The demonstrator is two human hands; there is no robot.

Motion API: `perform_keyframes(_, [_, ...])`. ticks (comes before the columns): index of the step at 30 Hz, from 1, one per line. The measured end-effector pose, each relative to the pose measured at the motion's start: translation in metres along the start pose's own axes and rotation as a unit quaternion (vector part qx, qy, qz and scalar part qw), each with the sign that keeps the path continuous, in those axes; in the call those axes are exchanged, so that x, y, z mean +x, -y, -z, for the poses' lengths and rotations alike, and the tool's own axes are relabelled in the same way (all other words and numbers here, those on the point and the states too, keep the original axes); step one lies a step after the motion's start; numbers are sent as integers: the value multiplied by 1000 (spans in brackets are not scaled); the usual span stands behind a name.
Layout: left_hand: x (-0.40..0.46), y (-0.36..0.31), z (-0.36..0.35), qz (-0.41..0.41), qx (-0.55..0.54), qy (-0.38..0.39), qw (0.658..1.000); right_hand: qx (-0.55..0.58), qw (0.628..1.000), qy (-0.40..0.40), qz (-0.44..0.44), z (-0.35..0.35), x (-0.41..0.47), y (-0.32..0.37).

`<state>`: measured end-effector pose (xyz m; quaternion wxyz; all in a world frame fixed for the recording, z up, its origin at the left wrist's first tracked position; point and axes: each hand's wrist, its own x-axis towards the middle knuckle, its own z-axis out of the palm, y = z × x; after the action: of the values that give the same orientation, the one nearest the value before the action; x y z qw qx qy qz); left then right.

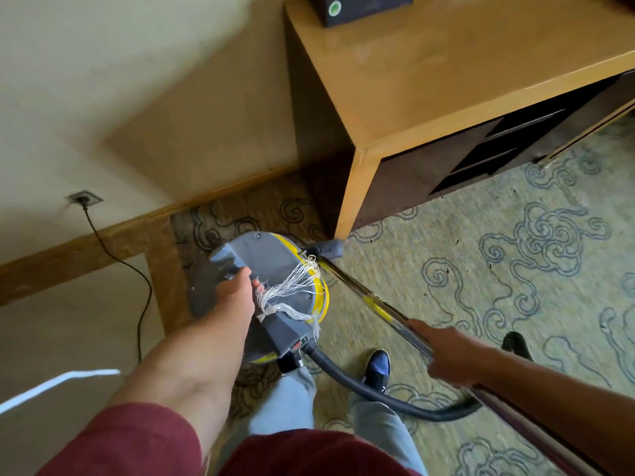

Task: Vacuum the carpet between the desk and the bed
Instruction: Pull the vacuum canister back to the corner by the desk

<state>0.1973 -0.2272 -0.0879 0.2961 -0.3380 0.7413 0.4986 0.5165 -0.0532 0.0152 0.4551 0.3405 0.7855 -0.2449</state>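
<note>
The left hand (237, 290) is wrapped around the grey carry handle on top of the canister vacuum (271, 286), a grey body with a yellow band, with frayed white string (292, 290) tangled over the lid. The right hand (443, 352) is clamped round the metal wand (371, 304), which slants up toward 11 o'clock to the grey floor nozzle (326, 248), touching the foot of the table leg (354, 197). The canister sits in the tight corner at 10 o'clock of that leg, hemmed by the wooden baseboard (103, 242) and wall behind it. The black hose (378, 393) loops from the canister's near end across the carpet (481, 269) past a dark shoe (378, 367). Open patterned carpet, pale green with blue swirls, spreads toward 3 o'clock along the front edge of the table (464, 73). A black power cord (137, 280) drops from a wall socket (84, 198) at 9 o'clock. A dark box (357, 8) on the table carries a round green label, its writing unreadable.
</note>
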Motion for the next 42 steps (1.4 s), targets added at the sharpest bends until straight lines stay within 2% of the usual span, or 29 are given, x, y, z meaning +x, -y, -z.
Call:
perform_keyframes(7, [39,-55,40,-12,-19,-23,999,51,998,10,29,31,23,74])
perform_keyframes(15, [91,-101,65,-11,-28,-86,996,-45,996,-30,68,110,66,119])
perform_keyframes(20, [139,-137,67,10,-62,-91,994,-89,991,-54,81,156,107,144])
perform_keyframes(34, [283,-181,64,45,-33,-51,997,-122,989,-51,66,194,202,235])
perform_keyframes(42, [328,-189,59,78,-16,-20,997,-133,988,-58,58,211,211,272])
